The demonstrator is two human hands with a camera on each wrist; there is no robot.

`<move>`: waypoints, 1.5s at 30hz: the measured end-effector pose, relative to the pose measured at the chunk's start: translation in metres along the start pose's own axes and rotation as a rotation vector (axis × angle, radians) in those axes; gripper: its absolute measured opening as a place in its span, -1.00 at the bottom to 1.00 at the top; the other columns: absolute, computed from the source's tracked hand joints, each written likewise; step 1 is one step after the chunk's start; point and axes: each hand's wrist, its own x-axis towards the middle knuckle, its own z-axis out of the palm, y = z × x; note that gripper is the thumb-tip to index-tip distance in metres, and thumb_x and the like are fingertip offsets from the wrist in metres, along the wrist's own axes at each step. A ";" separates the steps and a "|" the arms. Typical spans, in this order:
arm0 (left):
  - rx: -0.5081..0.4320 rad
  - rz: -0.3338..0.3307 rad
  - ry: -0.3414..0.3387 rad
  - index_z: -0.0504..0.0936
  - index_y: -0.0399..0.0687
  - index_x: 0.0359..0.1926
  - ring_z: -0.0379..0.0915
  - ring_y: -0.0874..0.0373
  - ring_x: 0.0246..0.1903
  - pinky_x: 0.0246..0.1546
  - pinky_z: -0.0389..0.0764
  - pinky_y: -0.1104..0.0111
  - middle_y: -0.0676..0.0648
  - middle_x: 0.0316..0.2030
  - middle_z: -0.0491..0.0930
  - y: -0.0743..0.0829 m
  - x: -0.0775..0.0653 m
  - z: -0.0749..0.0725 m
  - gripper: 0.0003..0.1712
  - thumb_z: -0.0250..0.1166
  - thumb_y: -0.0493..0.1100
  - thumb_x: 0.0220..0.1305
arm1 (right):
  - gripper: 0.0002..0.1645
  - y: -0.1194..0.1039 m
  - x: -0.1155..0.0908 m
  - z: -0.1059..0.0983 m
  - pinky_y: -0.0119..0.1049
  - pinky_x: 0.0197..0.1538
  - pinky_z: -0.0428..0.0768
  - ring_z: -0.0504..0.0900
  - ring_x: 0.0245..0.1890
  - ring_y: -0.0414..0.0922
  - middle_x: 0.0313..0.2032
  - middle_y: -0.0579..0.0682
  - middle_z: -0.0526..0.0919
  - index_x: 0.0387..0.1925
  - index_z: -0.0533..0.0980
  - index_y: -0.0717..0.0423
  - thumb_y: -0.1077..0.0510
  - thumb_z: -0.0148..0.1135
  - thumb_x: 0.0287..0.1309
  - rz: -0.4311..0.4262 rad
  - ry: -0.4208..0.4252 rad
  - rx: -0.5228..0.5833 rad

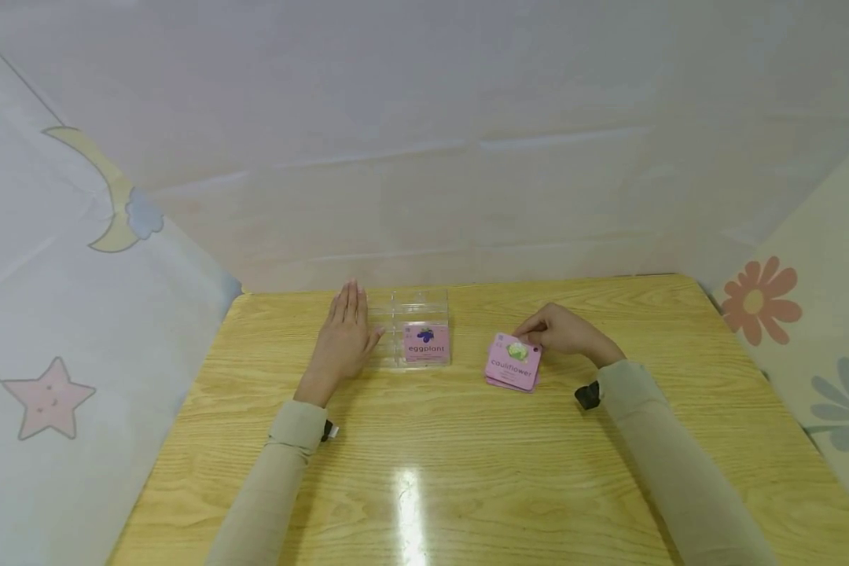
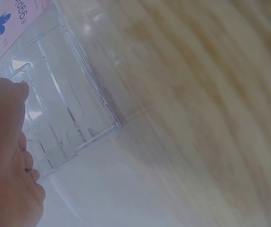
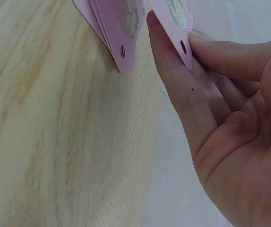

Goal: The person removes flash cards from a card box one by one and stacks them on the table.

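A pink cauliflower card (image 1: 512, 365) is pinched by one corner between the thumb and forefinger of my right hand (image 1: 569, 332). In the right wrist view this card (image 3: 176, 35) stands apart from a small stack of pink cards (image 3: 112, 30), each with a punched hole near the corner. My left hand (image 1: 343, 338) lies along the left side of a clear plastic box (image 1: 395, 366), fingers straight, thumb reaching over its edge. A pink eggplant card (image 1: 426, 346) sits in the box's front right compartment. The left wrist view shows bare clear dividers (image 2: 50, 71) beside the thumb.
Everything stands on a wood-grain table (image 1: 368, 472). Pale sheeting (image 1: 424, 173) rises behind its far edge, with printed side panels: a moon (image 1: 113, 192) and a star (image 1: 49, 399) on the left, flowers (image 1: 760, 300) on the right.
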 end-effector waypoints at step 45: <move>0.015 0.000 0.039 -0.14 -0.48 0.63 -0.29 -0.29 0.69 0.72 -0.12 -0.05 -0.45 0.66 -0.26 -0.001 -0.001 0.002 -0.05 -0.05 0.17 0.67 | -0.72 0.001 0.006 0.012 -0.36 -0.19 0.60 0.73 -0.13 -0.07 0.05 0.29 0.79 -0.01 0.77 0.24 0.35 0.20 0.40 -0.010 0.036 -0.115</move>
